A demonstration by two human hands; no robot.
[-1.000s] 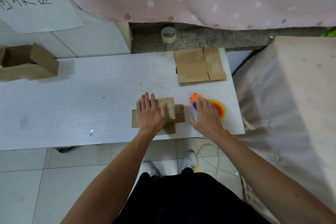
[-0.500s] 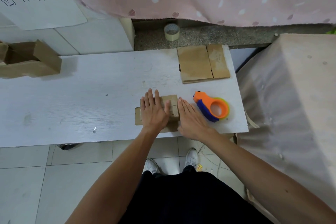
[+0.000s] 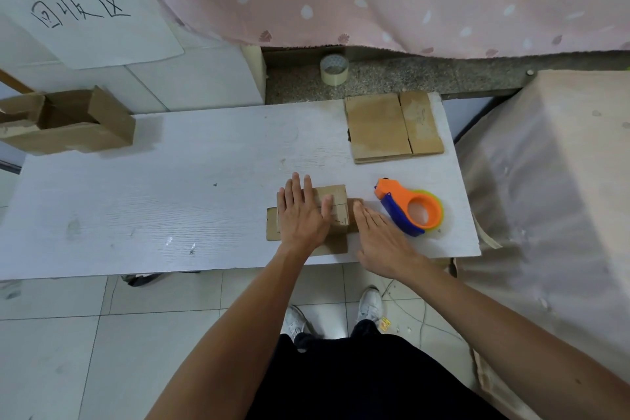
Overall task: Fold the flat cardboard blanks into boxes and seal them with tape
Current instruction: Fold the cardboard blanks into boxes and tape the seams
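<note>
A: Left hand [image 3: 301, 215] lies flat on top of the box [image 3: 335, 204], fingers straight, pressing down. Right hand [image 3: 378, 239] is flat too, fingers together, tips at the box's right flap.
B: Step?
A: Looks like flap closing, mid-frame near the table's [image 3: 170, 198] front edge. Can't tell if any tape is on.
B: Next?
A: Likely the right hand takes the tape dispenser [image 3: 412, 211] just to its right while the left pins the flaps. Blanks [image 3: 392, 128] are stacked upper right.

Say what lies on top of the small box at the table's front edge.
The left hand lies flat on the box, fingers straight. The right hand touches its right side. The surface beneath the left hand is hidden.
</note>
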